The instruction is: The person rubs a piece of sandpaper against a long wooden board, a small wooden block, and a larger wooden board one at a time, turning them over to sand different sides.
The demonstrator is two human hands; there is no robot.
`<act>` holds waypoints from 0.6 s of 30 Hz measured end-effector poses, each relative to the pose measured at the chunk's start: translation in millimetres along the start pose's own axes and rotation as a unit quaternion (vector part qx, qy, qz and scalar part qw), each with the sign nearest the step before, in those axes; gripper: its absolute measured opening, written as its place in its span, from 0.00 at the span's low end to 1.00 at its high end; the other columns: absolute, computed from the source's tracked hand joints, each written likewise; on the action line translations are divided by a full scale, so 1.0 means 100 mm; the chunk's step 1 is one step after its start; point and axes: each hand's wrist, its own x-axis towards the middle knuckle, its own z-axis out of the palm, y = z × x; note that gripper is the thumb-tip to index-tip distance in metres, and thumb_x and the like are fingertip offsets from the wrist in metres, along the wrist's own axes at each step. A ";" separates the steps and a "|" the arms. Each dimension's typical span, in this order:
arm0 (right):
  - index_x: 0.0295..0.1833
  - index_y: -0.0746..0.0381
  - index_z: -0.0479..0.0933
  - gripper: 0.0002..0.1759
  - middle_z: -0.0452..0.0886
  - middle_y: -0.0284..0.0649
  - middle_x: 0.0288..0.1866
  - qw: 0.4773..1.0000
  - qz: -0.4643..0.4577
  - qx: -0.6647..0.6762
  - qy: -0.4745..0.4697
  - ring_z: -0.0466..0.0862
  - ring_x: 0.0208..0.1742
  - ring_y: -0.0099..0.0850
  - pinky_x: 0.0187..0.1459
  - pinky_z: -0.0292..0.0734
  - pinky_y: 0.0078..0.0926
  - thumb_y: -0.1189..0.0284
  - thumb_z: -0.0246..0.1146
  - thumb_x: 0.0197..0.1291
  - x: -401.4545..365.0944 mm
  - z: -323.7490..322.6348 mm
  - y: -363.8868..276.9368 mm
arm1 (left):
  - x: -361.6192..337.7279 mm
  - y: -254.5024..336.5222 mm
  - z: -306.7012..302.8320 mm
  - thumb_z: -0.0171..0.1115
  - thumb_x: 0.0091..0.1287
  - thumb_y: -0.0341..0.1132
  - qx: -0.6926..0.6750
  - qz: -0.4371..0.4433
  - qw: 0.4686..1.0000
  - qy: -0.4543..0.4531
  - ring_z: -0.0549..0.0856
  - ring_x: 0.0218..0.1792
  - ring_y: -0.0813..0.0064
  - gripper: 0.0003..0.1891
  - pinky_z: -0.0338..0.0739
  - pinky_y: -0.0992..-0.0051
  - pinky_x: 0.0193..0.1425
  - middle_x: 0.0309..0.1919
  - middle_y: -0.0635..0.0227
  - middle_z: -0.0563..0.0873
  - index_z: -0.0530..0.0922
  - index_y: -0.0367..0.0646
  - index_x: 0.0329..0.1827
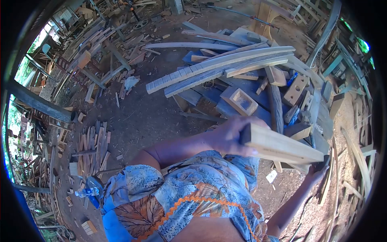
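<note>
A thick, pale wooden beam [282,146] is held in the air in front of my body, slanting down to the right. My left hand [234,135] is wrapped round its near left end, with the fingers partly hidden by the wood. At the far right end, my right hand [318,172] grips the beam from below and behind. Just beyond the beam lies a hollow rectangular wooden block [239,101] on a cluttered workbench [225,108]. A block with round holes [296,88] lies farther right.
Long grooved strips [217,64] and other planks are piled across the bench. Wood scraps [92,141] lie on the dirt floor at left, near a plastic bottle [86,192]. Long boards [358,155] lean at the right. A wooden post [44,103] crosses the left side.
</note>
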 end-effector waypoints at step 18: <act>0.64 0.70 0.70 0.34 0.78 0.52 0.56 0.894 -0.201 -0.393 -0.082 0.79 0.56 0.39 0.58 0.72 0.38 0.51 0.56 0.67 -1.13 0.72 -0.25 | -0.15 -0.03 -0.28 0.71 0.54 0.32 0.094 -0.052 0.990 -0.086 0.85 0.43 0.70 0.27 0.79 0.71 0.47 0.44 0.60 0.83 0.72 0.40 0.58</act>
